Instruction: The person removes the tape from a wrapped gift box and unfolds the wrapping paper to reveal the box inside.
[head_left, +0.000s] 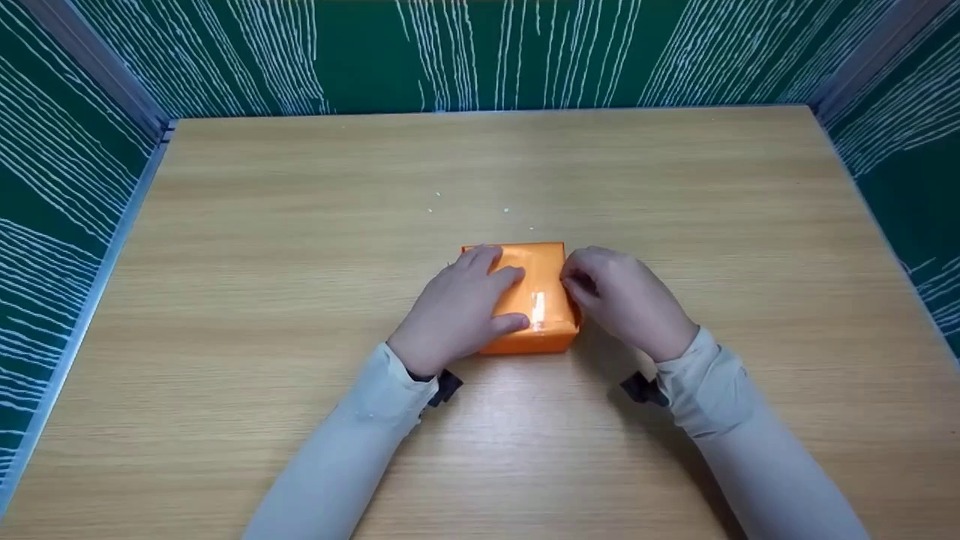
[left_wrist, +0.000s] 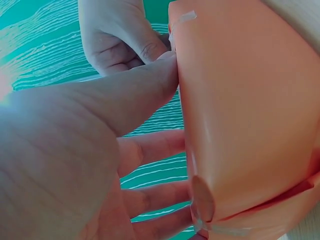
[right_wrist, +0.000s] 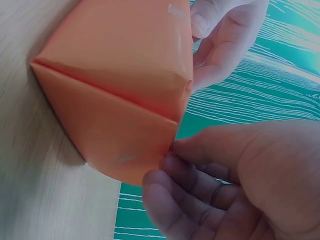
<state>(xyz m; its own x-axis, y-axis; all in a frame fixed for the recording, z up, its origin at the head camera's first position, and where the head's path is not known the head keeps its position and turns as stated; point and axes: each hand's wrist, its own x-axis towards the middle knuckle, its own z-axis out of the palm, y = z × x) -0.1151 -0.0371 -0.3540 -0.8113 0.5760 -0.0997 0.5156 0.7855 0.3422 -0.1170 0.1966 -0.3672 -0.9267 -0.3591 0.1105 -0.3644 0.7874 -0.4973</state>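
Observation:
An orange wrapped box (head_left: 536,300) rests on the table, its top glossy in the head view. The left hand (head_left: 463,300) lies across the box's left part, fingers spread, and in the left wrist view its thumb and fingertips touch the wrapped surface (left_wrist: 250,110). At the box's right edge is the right hand (head_left: 626,300), fingers curled. The right wrist view shows the right hand (right_wrist: 220,185) pinching the edge of a folded orange flap (right_wrist: 115,135) between thumb and forefinger. Small pieces of clear tape (right_wrist: 176,10) stick to the wrapping.
The wooden table (head_left: 300,225) has a few tiny white specks beyond the box. Green panels with white streaks (head_left: 480,56) stand along its back and both sides. Dark wrist mounts (head_left: 645,390) sit at the sleeve cuffs.

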